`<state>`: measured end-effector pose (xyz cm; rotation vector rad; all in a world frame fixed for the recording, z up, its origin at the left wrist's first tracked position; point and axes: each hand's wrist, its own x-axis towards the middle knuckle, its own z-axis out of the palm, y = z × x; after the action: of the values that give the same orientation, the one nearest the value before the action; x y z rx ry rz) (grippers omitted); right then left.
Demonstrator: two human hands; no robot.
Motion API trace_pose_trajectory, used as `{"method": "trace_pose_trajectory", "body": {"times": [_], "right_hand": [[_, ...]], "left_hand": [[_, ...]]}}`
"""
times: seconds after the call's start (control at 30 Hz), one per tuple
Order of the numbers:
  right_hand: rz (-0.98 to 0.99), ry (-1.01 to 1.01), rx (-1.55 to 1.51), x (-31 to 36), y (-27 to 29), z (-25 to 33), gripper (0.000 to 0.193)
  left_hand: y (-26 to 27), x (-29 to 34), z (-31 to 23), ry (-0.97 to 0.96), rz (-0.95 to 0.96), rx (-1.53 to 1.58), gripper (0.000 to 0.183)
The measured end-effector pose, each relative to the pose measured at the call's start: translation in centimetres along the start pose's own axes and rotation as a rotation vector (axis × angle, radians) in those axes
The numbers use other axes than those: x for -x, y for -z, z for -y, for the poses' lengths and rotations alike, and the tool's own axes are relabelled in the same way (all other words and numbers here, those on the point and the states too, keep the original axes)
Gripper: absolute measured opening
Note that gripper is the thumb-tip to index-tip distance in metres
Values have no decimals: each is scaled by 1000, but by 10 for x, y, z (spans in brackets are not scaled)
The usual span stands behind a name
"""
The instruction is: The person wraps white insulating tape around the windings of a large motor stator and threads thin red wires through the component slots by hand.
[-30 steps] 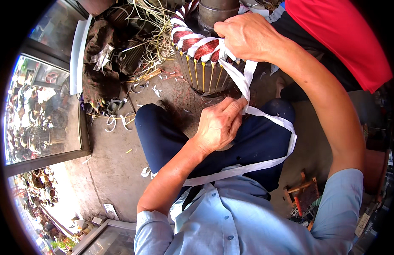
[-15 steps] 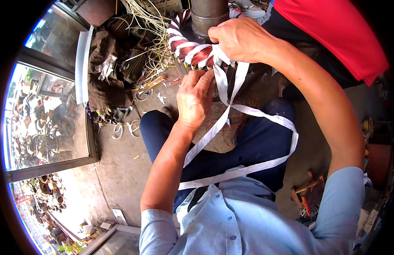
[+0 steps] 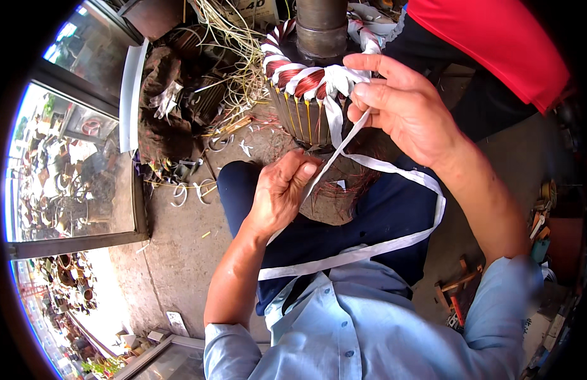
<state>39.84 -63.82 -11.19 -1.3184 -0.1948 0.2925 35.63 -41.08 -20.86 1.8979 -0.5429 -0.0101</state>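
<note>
A wound motor rotor (image 3: 286, 113) stands upright before me, with yellow strips in its slots and a thick metal shaft (image 3: 321, 31) rising from its middle. Dark red wire coils (image 3: 310, 83) ring its top, wrapped in slanting turns of white cloth tape (image 3: 344, 259). My right hand (image 3: 410, 107) is at the near right of the ring, its curled fingers on a taut stretch of tape. Lower and to the left, my closed left hand (image 3: 282, 190) grips the same stretch. Loose tape loops over my thighs and lap.
A person in red (image 3: 496, 44) and dark clothing is close on the right. Pale loose wires (image 3: 243, 57) and a dark, dirty bundle (image 3: 164, 107) lie left of the rotor. A glass door (image 3: 72, 164) stands far left. Tape scraps litter the floor (image 3: 179, 253).
My left hand has dropped away from the rotor, drawing tape down. My right hand has come right and down off the coils, its palm turning up. The tape between them is now taut.
</note>
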Motion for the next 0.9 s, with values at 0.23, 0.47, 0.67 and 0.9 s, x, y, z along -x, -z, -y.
{"method": "trace_pose_trajectory", "body": {"times": [0.23, 0.47, 0.67, 0.9], "right_hand": [[-80, 5, -133, 70, -21, -42, 54], [-228, -39, -223, 64, -4, -88, 60], [-396, 100, 47, 38, 10, -99, 54], [-226, -81, -317, 44, -12, -119, 51]], "left_hand": [[45, 106, 9, 95, -210, 547, 34], [148, 242, 22, 274, -786, 852, 24], [222, 351, 20, 336, -1083, 852, 22], [312, 529, 27, 552, -1662, 578, 22]]}}
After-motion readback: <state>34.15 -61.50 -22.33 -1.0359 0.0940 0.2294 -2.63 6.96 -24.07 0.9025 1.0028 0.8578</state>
